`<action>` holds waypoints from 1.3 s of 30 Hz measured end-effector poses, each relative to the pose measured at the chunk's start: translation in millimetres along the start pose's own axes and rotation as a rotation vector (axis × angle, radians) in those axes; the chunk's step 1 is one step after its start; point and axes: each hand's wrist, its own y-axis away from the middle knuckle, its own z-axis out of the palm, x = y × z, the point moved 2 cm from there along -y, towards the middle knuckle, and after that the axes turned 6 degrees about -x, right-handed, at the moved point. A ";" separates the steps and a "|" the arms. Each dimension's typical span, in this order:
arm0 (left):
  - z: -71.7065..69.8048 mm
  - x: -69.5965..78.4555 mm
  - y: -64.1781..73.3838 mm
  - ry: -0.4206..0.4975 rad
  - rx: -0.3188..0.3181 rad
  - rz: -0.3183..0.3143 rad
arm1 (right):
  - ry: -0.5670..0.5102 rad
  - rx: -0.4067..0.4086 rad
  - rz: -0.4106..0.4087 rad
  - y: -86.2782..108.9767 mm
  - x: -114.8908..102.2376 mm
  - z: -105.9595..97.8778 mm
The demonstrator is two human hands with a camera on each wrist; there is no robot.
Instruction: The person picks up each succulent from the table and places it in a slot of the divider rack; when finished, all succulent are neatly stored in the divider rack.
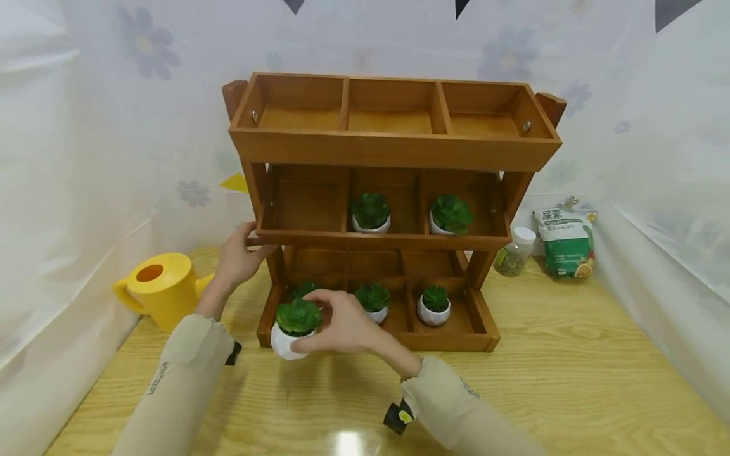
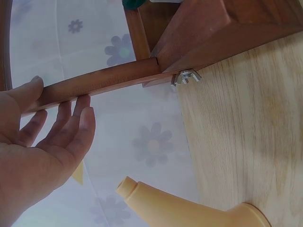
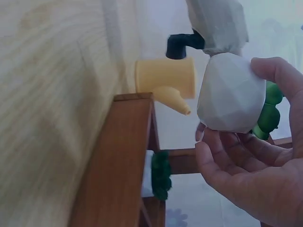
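Light wood-grain counter, glossy, w/ a glare spot near the front edge. White sheeting printed w/ pale flowers walls it in at back and both sides.

A three-tier wooden rack stands mid-counter toward the back edge, each tier split into 3 compartments. Top tier bare wood. Middle tier: small potted succulents in centre and right compartments. Bottom tier: plants in centre and right; some green also shows in its left compartment, mostly hidden behind the right hand.

Right hand has fingers curled round a white faceted pot w/ green succulent, held just in front of the rack's bottom-left corner; can't tell if the pot touches the counter. Right wrist view shows fingers and thumb cupping the pot.

Left hand, fingers straight and spread, rests against the left end of the middle tier; left wrist view shows fingertips on the wooden rail.

Yellow watering can sits near the left edge, partly behind the left forearm. Toward the back right: clear jar w/ white lid and a green-white bag, print too small to read.

Front half of the counter and the right side are open wood.
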 end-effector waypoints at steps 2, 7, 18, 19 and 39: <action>0.5 -1.3 -0.7 0.004 0.002 -0.003 | -0.041 0.006 -0.012 -1.3 -2.1 -6.4; 1.1 -1.9 -1.1 0.014 -0.005 -0.010 | -0.113 0.029 -0.047 -4.4 -9.1 -22.1; 0.7 0.4 -0.7 0.036 -0.009 -0.015 | -0.184 0.063 0.004 -12.6 -26.6 -53.6; 0.8 0.4 -0.8 0.035 -0.010 -0.016 | -0.179 0.066 0.005 -13.5 -28.3 -56.9; 0.4 -0.8 -0.8 0.029 0.004 -0.001 | -0.106 0.141 0.004 -45.6 -71.0 -108.9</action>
